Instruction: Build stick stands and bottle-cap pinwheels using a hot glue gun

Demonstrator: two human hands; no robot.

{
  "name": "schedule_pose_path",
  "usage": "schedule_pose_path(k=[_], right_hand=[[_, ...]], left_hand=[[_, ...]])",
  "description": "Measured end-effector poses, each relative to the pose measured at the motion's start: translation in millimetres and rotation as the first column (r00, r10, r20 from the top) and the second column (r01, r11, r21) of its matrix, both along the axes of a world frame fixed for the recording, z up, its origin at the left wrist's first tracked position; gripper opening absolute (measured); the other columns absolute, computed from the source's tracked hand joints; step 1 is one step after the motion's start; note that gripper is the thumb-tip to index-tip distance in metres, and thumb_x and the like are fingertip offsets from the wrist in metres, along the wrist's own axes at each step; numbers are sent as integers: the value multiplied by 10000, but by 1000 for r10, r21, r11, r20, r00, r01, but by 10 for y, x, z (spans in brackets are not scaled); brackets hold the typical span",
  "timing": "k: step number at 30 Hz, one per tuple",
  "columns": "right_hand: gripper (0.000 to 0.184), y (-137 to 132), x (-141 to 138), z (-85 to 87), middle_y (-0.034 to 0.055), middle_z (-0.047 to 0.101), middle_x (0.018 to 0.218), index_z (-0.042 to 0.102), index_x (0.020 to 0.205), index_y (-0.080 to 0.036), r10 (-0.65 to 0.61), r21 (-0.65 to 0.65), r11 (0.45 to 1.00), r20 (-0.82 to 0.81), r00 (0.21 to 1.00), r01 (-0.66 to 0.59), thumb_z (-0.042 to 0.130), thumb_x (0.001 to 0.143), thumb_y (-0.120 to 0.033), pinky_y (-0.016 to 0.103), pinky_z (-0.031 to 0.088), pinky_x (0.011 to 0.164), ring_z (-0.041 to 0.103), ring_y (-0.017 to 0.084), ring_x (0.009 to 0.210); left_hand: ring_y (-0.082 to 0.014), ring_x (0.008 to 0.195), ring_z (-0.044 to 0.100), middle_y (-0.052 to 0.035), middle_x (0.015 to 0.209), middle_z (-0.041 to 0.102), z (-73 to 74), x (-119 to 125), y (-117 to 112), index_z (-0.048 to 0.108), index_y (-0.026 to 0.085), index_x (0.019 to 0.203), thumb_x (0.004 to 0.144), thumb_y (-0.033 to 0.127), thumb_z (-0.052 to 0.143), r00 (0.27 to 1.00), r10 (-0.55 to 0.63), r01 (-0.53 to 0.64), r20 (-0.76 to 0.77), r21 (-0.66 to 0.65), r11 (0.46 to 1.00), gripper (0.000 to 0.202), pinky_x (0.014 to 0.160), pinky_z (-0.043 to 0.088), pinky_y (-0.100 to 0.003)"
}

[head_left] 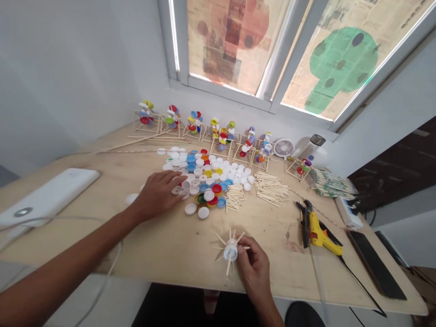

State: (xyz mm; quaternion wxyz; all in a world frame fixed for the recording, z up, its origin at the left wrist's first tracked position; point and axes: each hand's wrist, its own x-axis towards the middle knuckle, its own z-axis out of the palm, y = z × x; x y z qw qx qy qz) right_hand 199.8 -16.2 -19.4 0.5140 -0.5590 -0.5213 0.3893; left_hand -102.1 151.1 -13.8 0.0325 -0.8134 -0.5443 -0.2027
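Observation:
My left hand (158, 193) reaches onto the left side of a spread of plastic bottle caps (203, 212), mostly white with some blue, red and yellow. Its fingers are stretched out and touch white caps; nothing shows gripped in them. Near the front edge of the table, my right hand (254, 265) pinches a white bottle-cap hub (230, 251) at its right side. Thin wooden sticks radiate from that hub like spokes. Beyond the caps lie two piles of short wooden sticks (270, 188).
Several small stick-framed wheels with coloured caps (223, 141) line the back. To the right are a yellow glue gun (318, 234), a black phone (376, 263), a power strip (349, 213) and a bagged stick bundle (334, 184). A white power bank (51, 195) lies left.

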Motion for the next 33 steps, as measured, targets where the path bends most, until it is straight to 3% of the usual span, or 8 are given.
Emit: schedule_pose_path(k=[5, 12, 17, 26, 33], right_hand=[[246, -1, -6, 4, 38, 712, 855, 748, 956, -194, -4, -4, 1000, -14, 1000, 4, 609, 906, -392, 238, 506, 687, 650, 178, 761], [242, -5, 19, -26, 34, 704, 870, 741, 998, -200, 22, -11, 1000, -24, 999, -22, 596, 921, -379, 237, 491, 713, 639, 175, 785], [235, 1, 17, -25, 32, 696, 860, 740, 989, -203, 21, -6, 1000, -21, 1000, -21, 600, 918, -378, 235, 488, 708, 637, 177, 789], [230, -11, 14, -30, 41, 705, 854, 743, 987, -198, 8, 16, 1000, -36, 999, -8, 615, 906, -371, 245, 501, 709, 647, 185, 786], [228, -4, 13, -8, 46, 719, 888, 748, 976, -203, 8, 6, 1000, -27, 1000, -8, 608, 909, -370, 238, 499, 698, 647, 178, 779]], left_hand=[[-315, 1259, 535, -79, 1362, 625, 50, 184, 89, 630, 302, 1256, 813, 348, 528, 985, -72, 53, -155, -127, 990, 458, 1043, 360, -476], [-282, 1182, 581, -103, 1294, 655, 9, 112, -71, 683, 256, 1135, 881, 222, 447, 969, -122, 122, -215, -14, 992, 348, 945, 431, -433], [-270, 1124, 609, -115, 1201, 691, -89, -19, -198, 690, 253, 1106, 937, 178, 340, 963, -132, 136, -233, 1, 991, 396, 896, 445, -418], [-288, 1091, 597, -121, 1164, 705, -58, -281, -350, 708, 242, 1084, 940, 206, 337, 961, -63, 71, -271, 20, 997, 400, 907, 427, -440], [-325, 1228, 512, -136, 1245, 678, 109, -49, -159, 661, 204, 1169, 905, 327, 434, 982, 116, -119, -148, -7, 993, 370, 978, 385, -483]])
